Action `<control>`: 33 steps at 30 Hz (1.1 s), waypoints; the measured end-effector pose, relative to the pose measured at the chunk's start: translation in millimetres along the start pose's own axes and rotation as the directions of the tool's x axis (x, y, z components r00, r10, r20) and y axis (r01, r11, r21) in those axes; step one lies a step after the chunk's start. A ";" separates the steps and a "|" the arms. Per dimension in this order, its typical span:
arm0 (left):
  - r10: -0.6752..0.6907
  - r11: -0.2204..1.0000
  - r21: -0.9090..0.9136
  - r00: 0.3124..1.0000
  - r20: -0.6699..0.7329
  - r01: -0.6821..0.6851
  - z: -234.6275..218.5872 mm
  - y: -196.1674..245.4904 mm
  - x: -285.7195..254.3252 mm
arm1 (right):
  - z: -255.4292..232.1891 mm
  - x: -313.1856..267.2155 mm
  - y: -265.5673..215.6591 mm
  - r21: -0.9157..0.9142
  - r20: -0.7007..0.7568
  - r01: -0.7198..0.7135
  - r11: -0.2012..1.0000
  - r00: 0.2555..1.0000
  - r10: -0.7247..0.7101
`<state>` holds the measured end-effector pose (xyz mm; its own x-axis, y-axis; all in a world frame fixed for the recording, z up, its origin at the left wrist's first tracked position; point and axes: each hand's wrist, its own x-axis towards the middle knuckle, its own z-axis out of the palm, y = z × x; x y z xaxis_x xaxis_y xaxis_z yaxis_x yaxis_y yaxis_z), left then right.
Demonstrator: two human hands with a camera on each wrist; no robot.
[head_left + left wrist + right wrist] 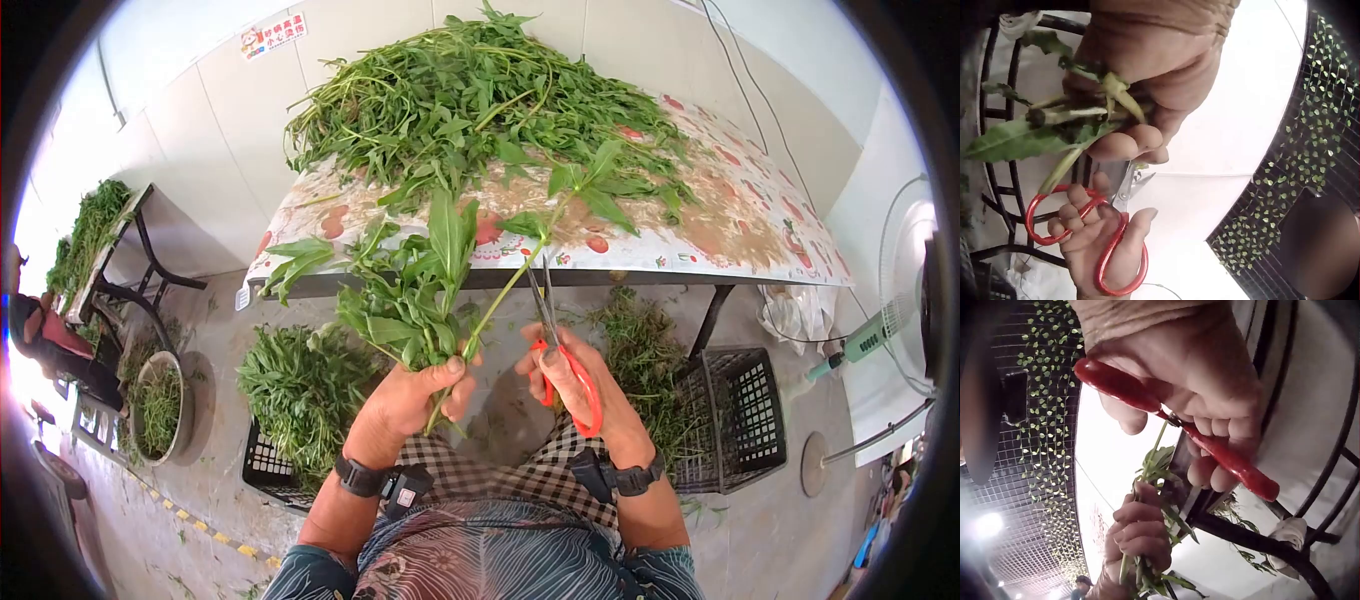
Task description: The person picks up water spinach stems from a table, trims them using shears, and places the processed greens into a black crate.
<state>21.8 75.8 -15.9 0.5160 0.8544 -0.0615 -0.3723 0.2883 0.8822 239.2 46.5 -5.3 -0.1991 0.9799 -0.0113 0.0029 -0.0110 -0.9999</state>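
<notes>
My left hand (412, 398) grips a bunch of leafy green stems (400, 320), their cut ends poking out below the fist. One longer stem (500, 297) slants up and right out of that hand, with leaves at its top. In my right hand (612, 408) are red-handled scissors (592, 392), held with the blades pointing up and somewhat spread. Their tips reach close to the long stem in the head view. From the left wrist, the red loops (1105, 265) show around the right hand's fingers and thumb. The right wrist view shows the handles (1119, 387) across the palm.
Ahead stands a table with a patterned cover (740, 215) and a large heap of greens (470, 100). Below are a crate of greens (300, 395) on the left and a black crate (750, 420) on the right. A fan (870, 335) stands at right, a tub (160, 405) at left.
</notes>
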 end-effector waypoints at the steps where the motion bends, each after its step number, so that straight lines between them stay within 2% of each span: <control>1: -0.002 1.000 0.006 1.000 0.014 0.002 0.3 -0.3 -0.8 | 0.7 1.1 -1.2 -0.007 0.004 -0.003 1.000 1.000 0.003; 5: -0.029 0.999 0.045 0.999 0.021 0.028 6.9 2.2 -3.1 | 2.3 7.5 2.7 -0.123 0.024 0.071 0.990 0.997 -0.068; 11: -0.022 0.999 0.051 0.997 0.075 0.018 6.2 -7.7 1.2 | 3.9 13.2 -2.3 -0.077 -0.038 0.029 0.997 0.999 -0.032; 14: -0.032 0.999 0.028 0.997 0.065 0.031 8.7 -6.6 1.1 | 2.8 14.9 -4.9 -0.125 -0.025 0.012 0.992 1.000 -0.015; 20: -0.033 0.999 -0.017 0.997 0.066 0.034 7.9 -6.2 0.2 | 0.7 17.4 -4.4 -0.237 -0.026 0.086 0.968 0.995 -0.094; 24: -0.024 1.000 0.000 1.000 -0.006 0.024 0.2 -2.2 -2.0 | -1.6 17.7 -2.0 -0.106 -0.056 0.081 0.991 0.995 -0.087; 26: 0.080 0.997 0.002 0.996 -0.036 -0.080 -3.1 11.8 -1.3 | -7.5 16.2 -2.3 -0.059 -0.034 0.067 0.996 0.997 -0.069; 27: 0.141 0.990 -0.020 0.989 -0.044 -0.142 -1.5 22.0 0.7 | -9.2 15.4 -2.7 0.017 -0.028 0.014 1.000 1.000 -0.013; 29: 0.295 0.954 0.093 0.948 -0.119 -0.285 5.9 46.0 9.8 | -11.9 13.5 -3.9 0.167 0.000 -0.096 0.981 0.995 0.097; 31: 0.364 0.930 0.106 0.924 -0.118 -0.353 13.9 70.9 24.1 | -19.6 12.6 3.3 0.339 0.160 -0.218 0.915 0.972 0.173; 32: 0.356 0.932 0.104 0.930 -0.095 -0.346 20.3 83.2 33.2 | -21.5 11.1 6.1 0.412 0.243 -0.284 0.866 0.950 0.196; 33: 0.347 0.935 0.102 0.935 -0.070 -0.340 27.1 92.8 44.1 | -19.8 7.2 4.7 0.297 0.243 -0.256 0.920 0.952 0.186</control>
<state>30.8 128.5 75.9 0.2995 0.9292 0.2164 -0.4449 -0.0646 0.8932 257.3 57.4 -10.1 -0.4273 0.8823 -0.1973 -0.2378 -0.3202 -0.9170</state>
